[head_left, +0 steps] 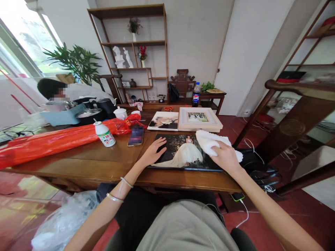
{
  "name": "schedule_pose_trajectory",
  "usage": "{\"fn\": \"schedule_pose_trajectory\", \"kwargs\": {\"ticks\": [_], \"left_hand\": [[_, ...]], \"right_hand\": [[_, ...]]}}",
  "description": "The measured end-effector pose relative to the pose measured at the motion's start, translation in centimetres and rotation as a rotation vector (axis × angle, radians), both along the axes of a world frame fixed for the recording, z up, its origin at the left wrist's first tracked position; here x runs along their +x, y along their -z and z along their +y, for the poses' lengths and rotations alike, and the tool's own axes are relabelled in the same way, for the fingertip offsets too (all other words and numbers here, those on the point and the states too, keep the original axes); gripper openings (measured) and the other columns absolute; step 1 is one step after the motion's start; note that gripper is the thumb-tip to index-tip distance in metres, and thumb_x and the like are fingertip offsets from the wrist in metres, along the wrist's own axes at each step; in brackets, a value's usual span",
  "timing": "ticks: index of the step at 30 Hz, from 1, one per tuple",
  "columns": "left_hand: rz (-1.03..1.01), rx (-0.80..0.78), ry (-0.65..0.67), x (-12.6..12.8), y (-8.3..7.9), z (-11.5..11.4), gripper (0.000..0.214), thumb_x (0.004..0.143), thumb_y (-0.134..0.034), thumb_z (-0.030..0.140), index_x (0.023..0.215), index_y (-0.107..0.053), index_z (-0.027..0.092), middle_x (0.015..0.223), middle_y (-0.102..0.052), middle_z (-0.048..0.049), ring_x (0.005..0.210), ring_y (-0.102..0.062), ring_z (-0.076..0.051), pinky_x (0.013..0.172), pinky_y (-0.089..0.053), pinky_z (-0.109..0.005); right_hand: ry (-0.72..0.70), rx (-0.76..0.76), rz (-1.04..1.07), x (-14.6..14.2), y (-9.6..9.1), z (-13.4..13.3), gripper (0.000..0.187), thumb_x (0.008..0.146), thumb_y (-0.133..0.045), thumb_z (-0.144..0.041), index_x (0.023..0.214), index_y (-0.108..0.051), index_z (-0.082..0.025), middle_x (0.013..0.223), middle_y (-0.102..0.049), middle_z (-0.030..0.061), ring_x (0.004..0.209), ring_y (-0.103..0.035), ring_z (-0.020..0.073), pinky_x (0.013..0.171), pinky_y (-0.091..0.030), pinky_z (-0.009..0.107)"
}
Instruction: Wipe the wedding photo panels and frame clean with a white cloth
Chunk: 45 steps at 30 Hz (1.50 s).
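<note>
A large dark photo print (180,153) of a figure in a white gown lies flat on the wooden table (91,164) in front of me. My left hand (154,152) rests open on the print's left edge, fingers spread flat. My right hand (225,157) is closed on a white cloth (210,141), pressing it onto the print's right side. Two thin bracelets sit on my left forearm.
Behind the print lie a second photo (163,121) and a pale wooden frame (199,119). A phone (135,136), a small white bottle (104,134) and a long red plastic wrap (52,141) sit left. Another person leans at the far left. Dark wooden chair right.
</note>
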State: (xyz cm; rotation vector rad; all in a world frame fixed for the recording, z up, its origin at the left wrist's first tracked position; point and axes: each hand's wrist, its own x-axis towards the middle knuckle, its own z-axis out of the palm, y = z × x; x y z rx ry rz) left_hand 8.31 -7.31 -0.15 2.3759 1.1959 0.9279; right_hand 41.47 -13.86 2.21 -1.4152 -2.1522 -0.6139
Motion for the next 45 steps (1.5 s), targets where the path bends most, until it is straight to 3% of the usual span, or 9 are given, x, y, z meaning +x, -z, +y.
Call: {"fn": "schedule_pose_trajectory", "kwargs": {"ticks": [4,10,12,14,21,27,35,40,45], "left_hand": [[0.002,0.025,-0.054,0.4,-0.5,0.1,0.038,0.087,-0.042,0.033,0.117,-0.059,0.016,0.126,-0.057,-0.0092,0.126,-0.042,-0.022,0.106,-0.031,-0.039],[0.026,0.064,-0.070,0.5,-0.4,0.1,0.038,0.087,-0.043,0.032,0.115,-0.059,0.012,0.129,-0.053,-0.0124,0.124,-0.045,-0.022,0.106,-0.032,-0.037],[-0.001,0.063,-0.047,0.3,-0.4,0.0,0.038,0.086,-0.046,0.033,0.116,-0.059,0.014,0.132,-0.051,-0.0110,0.125,-0.044,-0.022,0.106,-0.031,-0.037],[-0.061,0.061,-0.049,0.0,-0.6,-0.1,0.036,0.084,-0.050,0.033,0.114,-0.060,0.015,0.130,-0.052,-0.0094,0.122,-0.046,-0.021,0.105,-0.033,-0.035],[-0.112,0.032,-0.031,0.0,-0.4,0.2,0.036,0.082,-0.052,0.034,0.113,-0.061,0.016,0.130,-0.053,-0.0084,0.120,-0.049,-0.021,0.105,-0.034,-0.036],[0.026,0.048,-0.010,0.2,0.1,0.1,0.050,0.084,-0.050,0.042,0.124,-0.051,0.013,0.135,-0.047,-0.0109,0.131,-0.035,-0.023,0.109,-0.027,-0.041],[0.062,0.071,-0.040,0.1,0.4,0.7,0.049,0.087,-0.045,0.040,0.126,-0.048,0.011,0.135,-0.046,-0.0137,0.128,-0.039,-0.022,0.109,-0.028,-0.039],[0.087,0.058,-0.032,-0.3,0.5,0.4,0.049,0.088,-0.043,0.042,0.129,-0.046,0.015,0.140,-0.041,-0.0103,0.130,-0.035,-0.021,0.110,-0.027,-0.039],[0.096,0.061,-0.019,-0.4,0.4,0.3,0.049,0.088,-0.043,0.043,0.128,-0.047,0.015,0.140,-0.041,-0.0107,0.129,-0.037,-0.021,0.110,-0.027,-0.039]], "right_hand": [[-0.040,0.090,0.029,0.4,-0.3,1.5,0.014,0.067,-0.052,-0.013,0.071,-0.065,-0.017,0.115,-0.058,0.0146,0.101,-0.055,0.0302,0.081,-0.047,0.041],[-0.240,-0.106,-0.007,-1.0,-0.1,3.8,0.020,0.062,-0.053,-0.011,0.077,-0.066,-0.016,0.124,-0.052,0.0156,0.118,-0.043,0.0333,0.094,-0.038,0.048],[-0.227,-0.166,0.003,-1.4,-0.1,4.1,0.021,0.063,-0.053,-0.012,0.079,-0.065,-0.015,0.129,-0.049,0.0150,0.122,-0.040,0.0337,0.095,-0.038,0.047],[-0.178,-0.212,0.000,-1.5,-0.2,4.1,0.020,0.067,-0.053,-0.014,0.083,-0.065,-0.015,0.125,-0.051,0.0166,0.116,-0.045,0.0334,0.090,-0.040,0.045],[-0.035,-0.181,-0.017,-1.5,0.3,3.6,0.019,0.078,-0.048,-0.022,0.084,-0.064,-0.012,0.095,-0.062,0.0169,0.091,-0.056,0.0294,0.077,-0.044,0.038],[-0.100,-0.138,-0.052,-1.4,0.7,3.6,0.018,0.074,-0.052,-0.019,0.083,-0.065,-0.010,0.112,-0.057,0.0208,0.102,-0.052,0.0307,0.083,-0.043,0.039],[-0.137,-0.130,-0.038,-1.5,0.7,3.3,0.017,0.071,-0.054,-0.017,0.082,-0.065,-0.011,0.119,-0.055,0.0219,0.112,-0.048,0.0330,0.092,-0.039,0.045],[-0.154,-0.133,-0.010,-1.5,0.8,3.1,0.020,0.069,-0.053,-0.014,0.083,-0.066,-0.012,0.122,-0.054,0.0207,0.112,-0.048,0.0334,0.093,-0.038,0.048],[-0.143,-0.070,-0.060,-1.2,0.6,3.1,0.021,0.063,-0.052,-0.007,0.078,-0.067,-0.012,0.120,-0.056,0.0189,0.107,-0.052,0.0313,0.087,-0.043,0.044]]}}
